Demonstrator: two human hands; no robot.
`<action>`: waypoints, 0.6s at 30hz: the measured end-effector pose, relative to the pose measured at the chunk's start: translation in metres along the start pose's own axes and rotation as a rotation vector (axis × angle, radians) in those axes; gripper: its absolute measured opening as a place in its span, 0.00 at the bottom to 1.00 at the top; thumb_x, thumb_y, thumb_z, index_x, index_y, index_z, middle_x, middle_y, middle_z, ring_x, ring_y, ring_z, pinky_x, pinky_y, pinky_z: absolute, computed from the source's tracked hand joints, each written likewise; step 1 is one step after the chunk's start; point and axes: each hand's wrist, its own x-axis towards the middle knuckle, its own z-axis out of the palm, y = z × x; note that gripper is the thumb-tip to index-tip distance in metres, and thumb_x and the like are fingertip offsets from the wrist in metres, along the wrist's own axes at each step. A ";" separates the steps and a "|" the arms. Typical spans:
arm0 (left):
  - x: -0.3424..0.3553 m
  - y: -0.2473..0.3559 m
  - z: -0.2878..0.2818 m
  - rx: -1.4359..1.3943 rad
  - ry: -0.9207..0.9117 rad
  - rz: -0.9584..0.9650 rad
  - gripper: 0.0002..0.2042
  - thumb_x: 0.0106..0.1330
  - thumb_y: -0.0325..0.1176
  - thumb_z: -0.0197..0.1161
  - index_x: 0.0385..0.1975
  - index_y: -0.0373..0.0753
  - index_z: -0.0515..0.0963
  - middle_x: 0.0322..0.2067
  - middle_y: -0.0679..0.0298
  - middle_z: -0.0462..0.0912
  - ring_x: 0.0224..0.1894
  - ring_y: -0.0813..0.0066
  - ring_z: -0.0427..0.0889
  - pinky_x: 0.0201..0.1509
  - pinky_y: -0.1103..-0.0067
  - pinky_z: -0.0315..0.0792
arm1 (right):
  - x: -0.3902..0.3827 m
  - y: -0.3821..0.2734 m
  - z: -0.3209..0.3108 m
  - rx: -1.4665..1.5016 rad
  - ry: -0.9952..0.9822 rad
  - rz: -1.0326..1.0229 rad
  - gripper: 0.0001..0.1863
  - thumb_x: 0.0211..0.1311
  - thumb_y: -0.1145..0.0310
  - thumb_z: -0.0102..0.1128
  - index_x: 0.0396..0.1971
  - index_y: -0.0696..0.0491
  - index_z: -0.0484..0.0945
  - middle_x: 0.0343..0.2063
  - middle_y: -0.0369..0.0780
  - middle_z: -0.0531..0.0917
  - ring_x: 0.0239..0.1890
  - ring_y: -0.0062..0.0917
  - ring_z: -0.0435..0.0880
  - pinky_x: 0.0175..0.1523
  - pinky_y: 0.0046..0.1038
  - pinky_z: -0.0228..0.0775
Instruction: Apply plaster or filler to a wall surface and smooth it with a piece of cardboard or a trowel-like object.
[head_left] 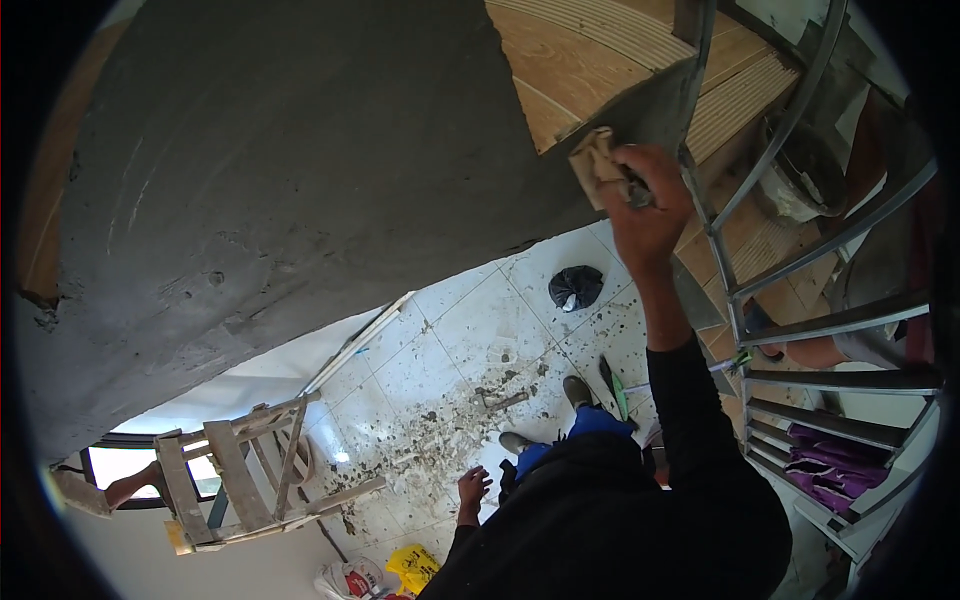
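My right hand (645,200) grips a tan sponge-like block (590,165) against or just over the dark grey plastered surface (300,150), beside the edge of the wood-patterned stair tiles (585,55) and the curved metal railing (737,270). Whatever dark thing shows between my thumb and fingers is too small to name. Down near my body, above the white tiled floor, my left hand (474,488) hangs with its fingers loosely bent and apart, holding nothing that I can see.
Debris litters the floor (450,360) around a hammer-like tool (505,400). A black bag (575,288), wooden scaffold (230,460) and yellow bag (412,568) lie or stand around. A bucket (800,190) is behind the railing. Another person's limb (815,350) shows right, another (135,485) left.
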 end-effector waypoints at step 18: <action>-0.001 -0.014 0.010 -0.064 0.015 -0.035 0.17 0.69 0.35 0.61 0.55 0.37 0.78 0.40 0.60 0.86 0.37 0.68 0.88 0.32 0.77 0.75 | -0.031 -0.010 0.009 0.005 -0.114 -0.001 0.24 0.33 0.83 0.73 0.38 0.53 0.83 0.39 0.39 0.83 0.43 0.33 0.81 0.48 0.33 0.73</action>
